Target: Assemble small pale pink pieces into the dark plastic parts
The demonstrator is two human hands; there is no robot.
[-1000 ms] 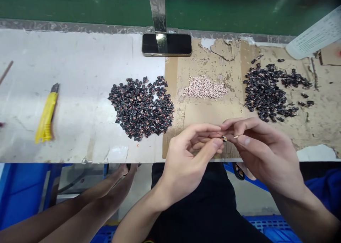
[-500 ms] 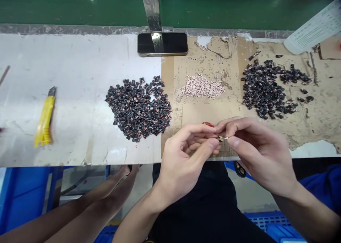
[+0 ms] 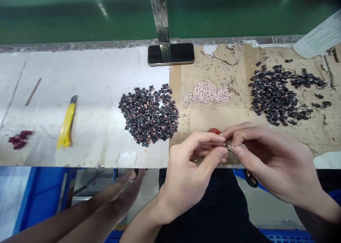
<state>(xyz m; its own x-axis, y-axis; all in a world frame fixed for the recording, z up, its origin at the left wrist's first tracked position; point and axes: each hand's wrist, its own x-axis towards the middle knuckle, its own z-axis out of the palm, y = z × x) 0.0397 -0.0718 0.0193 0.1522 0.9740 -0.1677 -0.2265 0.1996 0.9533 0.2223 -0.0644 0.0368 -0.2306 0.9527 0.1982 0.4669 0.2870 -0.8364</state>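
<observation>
My left hand (image 3: 191, 168) pinches a small black part (image 3: 228, 147) between thumb and forefinger at the table's front edge. Against it, my right hand (image 3: 274, 161) holds a tiny pale piece (image 3: 232, 147) in its thumb and fingertips. The two pieces meet or nearly meet; fingers hide most of both. Just behind my fingertips lies a partly covered red item (image 3: 214, 130). Beyond my hands is a heap of tiny pale pink pieces (image 3: 210, 93). Small black parts with reddish bits form a left pile (image 3: 149, 118), and darker ones form a right pile (image 3: 274, 93).
A phone (image 3: 171, 54) lies at the back by a metal post (image 3: 160, 15). A yellow utility knife (image 3: 67, 124), a thin brown stick (image 3: 33, 92) and dark red pieces (image 3: 20, 140) lie left. A white container (image 3: 319, 37) leans back right. Another person's legs (image 3: 106, 207) show below.
The view has shifted, so the table things appear farther right and lower. Both hands stay pinched together, and the pale piece shows less between the fingertips.
</observation>
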